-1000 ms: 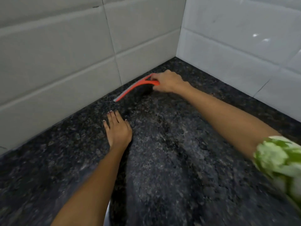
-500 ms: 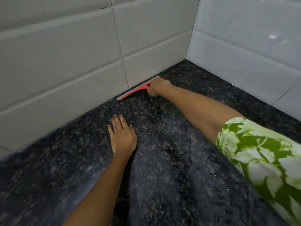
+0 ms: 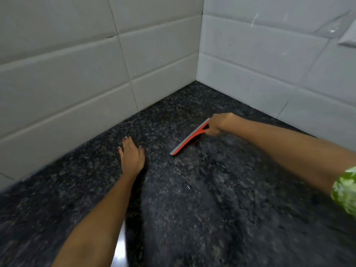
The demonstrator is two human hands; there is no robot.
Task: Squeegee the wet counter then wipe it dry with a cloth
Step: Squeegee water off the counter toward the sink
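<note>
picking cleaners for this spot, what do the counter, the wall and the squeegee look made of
Counter: looks like polished dark granite or similar stone, speckled black and grey, with a wet sheen.
Wall: large pale grey tiles, probably glazed ceramic, with grout lines and a light reflection.
Squeegee in the right hand: orange body, likely plastic, with a grey strip along the edge, probably rubber.

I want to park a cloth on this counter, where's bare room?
The granite counter is bare in the back corner between the two tiled walls, and across the near right below the right forearm. Crowded: the middle, where the left hand lies flat and the right hand holds the squeegee.
</note>
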